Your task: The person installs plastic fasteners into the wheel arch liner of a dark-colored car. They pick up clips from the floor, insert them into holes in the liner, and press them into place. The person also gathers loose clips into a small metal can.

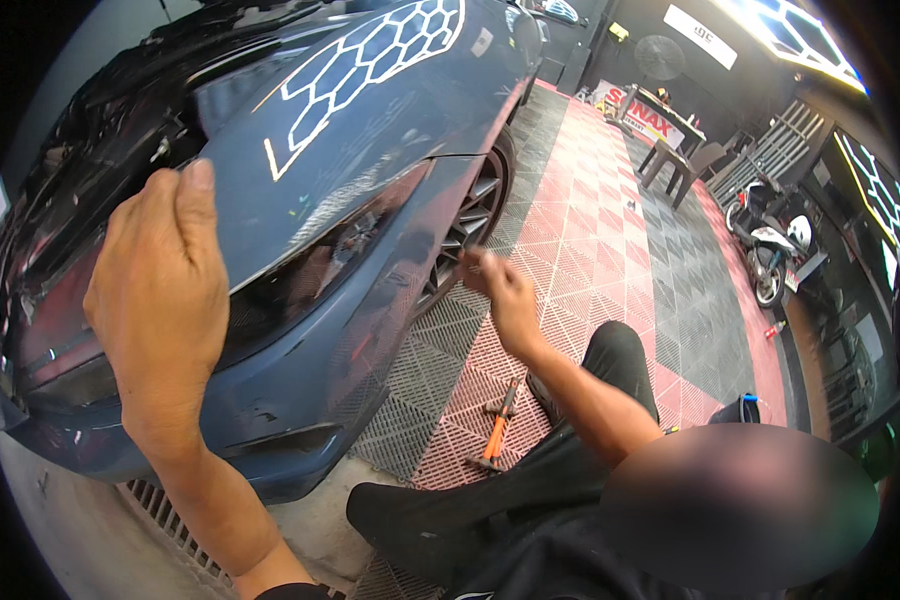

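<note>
My left hand (165, 300) is raised in front of the car's nose, its fingers pressed together. Whatever they pinch, if anything, is hidden or too clear to make out. My right hand (505, 300) is held closed beside the front wheel (470, 215), slightly blurred. What it grips cannot be made out. Between my hands lie the dark headlight (305, 275) and the blue-grey bumper (330, 350) of the car. Along the headlight's upper edge, the fender (410, 110) carries whitish, wrinkled streaks and reflects hexagonal lights.
An orange-and-black tool (498, 430) lies on the red and grey grid tiles (590, 220) near my legs. The engine bay (100, 110) is open at left. A stool (680, 165) and a motorbike (770, 240) stand farther off to the right. A drain grate (170, 525) runs below the bumper.
</note>
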A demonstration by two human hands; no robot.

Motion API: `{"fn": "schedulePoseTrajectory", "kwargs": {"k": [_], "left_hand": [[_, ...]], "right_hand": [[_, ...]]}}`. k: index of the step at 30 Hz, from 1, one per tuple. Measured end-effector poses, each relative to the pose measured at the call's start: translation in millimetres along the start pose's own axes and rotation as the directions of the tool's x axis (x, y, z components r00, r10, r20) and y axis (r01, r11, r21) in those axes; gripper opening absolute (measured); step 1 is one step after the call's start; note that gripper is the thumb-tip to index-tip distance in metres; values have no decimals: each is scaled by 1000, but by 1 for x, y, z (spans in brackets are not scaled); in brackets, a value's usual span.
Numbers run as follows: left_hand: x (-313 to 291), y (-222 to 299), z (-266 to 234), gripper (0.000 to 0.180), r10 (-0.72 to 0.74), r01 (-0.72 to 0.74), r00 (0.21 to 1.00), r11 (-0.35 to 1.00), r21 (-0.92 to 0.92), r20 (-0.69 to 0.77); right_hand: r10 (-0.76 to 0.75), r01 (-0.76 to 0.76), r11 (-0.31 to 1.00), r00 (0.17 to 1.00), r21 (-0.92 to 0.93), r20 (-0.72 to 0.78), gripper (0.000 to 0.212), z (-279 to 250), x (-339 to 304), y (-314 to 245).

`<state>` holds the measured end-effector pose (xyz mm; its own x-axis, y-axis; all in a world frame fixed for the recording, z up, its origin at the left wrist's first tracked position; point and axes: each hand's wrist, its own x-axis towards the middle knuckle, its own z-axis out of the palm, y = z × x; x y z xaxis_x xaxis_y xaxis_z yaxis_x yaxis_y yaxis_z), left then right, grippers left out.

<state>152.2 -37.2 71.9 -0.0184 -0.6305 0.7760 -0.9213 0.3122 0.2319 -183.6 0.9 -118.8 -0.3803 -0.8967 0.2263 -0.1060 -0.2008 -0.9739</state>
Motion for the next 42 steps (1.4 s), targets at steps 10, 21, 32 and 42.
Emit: {"fn": "schedulePoseTrajectory", "kwargs": {"k": [10, 21, 32, 42], "left_hand": [[1, -6, 7, 58, -90, 87, 994, 995, 51, 64], [5, -2, 4, 69, -203, 206, 964, 978, -2, 169], [7, -16, 7, 68, -156, 165, 971, 985, -41, 179], [11, -71, 13, 61, -103, 82, 981, 988, 130, 163]], "right_hand": [[226, -238, 935, 971, 261, 76, 52, -73, 105, -42], [259, -280, 923, 959, 262, 114, 51, -128, 141, -30], [245, -323, 899, 931, 296, 272, 65, -74, 170, -32], [414, 374, 625, 586, -686, 697, 53, -189, 86, 6]]}}
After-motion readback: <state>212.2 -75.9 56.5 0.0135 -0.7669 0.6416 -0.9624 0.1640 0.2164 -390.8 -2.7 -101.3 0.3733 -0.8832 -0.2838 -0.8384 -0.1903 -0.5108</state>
